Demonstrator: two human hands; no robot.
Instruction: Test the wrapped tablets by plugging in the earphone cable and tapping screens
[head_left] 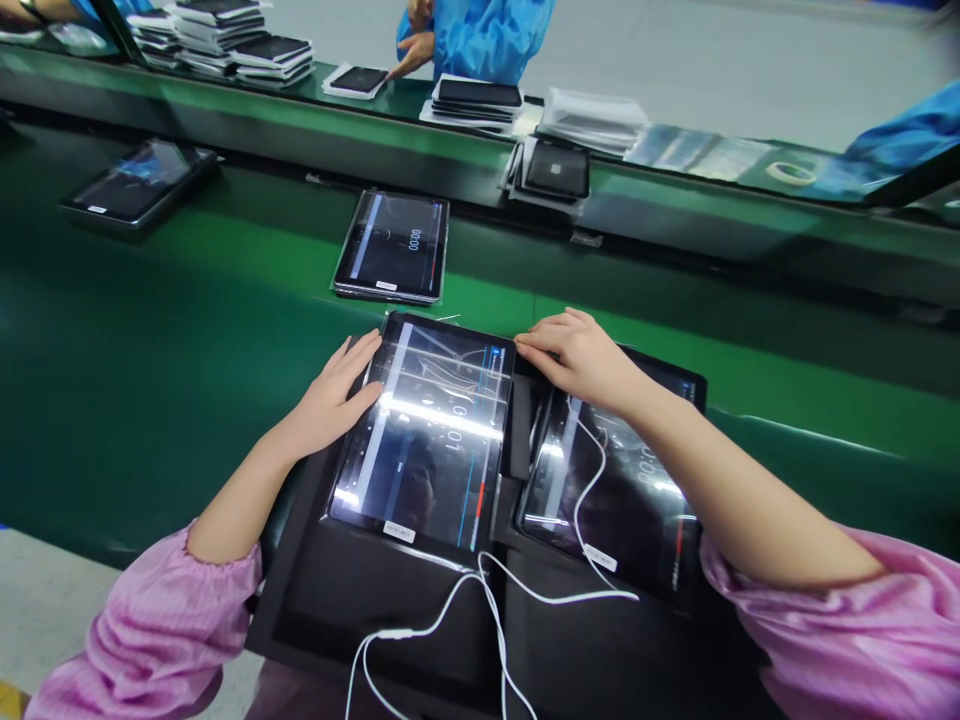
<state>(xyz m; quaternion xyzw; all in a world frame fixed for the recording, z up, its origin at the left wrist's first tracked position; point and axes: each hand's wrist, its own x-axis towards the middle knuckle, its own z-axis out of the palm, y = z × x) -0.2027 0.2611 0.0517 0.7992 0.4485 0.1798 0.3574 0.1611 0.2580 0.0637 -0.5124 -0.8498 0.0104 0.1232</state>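
Note:
A lit tablet (431, 440) with clear film over its screen lies tilted on a black stand (300, 590) in front of me. My left hand (330, 400) holds its left edge, fingers along the side and thumb at the screen's border. At its upper right corner, the fingertips of my right hand (574, 350) are bunched together against the edge. A second lit tablet (622, 480) rests to the right, partly beneath my right forearm. White earphone cable (457, 590) loops over the stand and across the second tablet. Whether a plug is between my right fingertips is hidden.
Farther off, a tablet (394, 245) lies on the green belt (262, 260), and another tablet (139, 180) is at the left. Stacked devices (551, 175) and white sheets (592, 120) line the raised shelf. Beyond it, a co-worker's hand (412, 55) touches a device.

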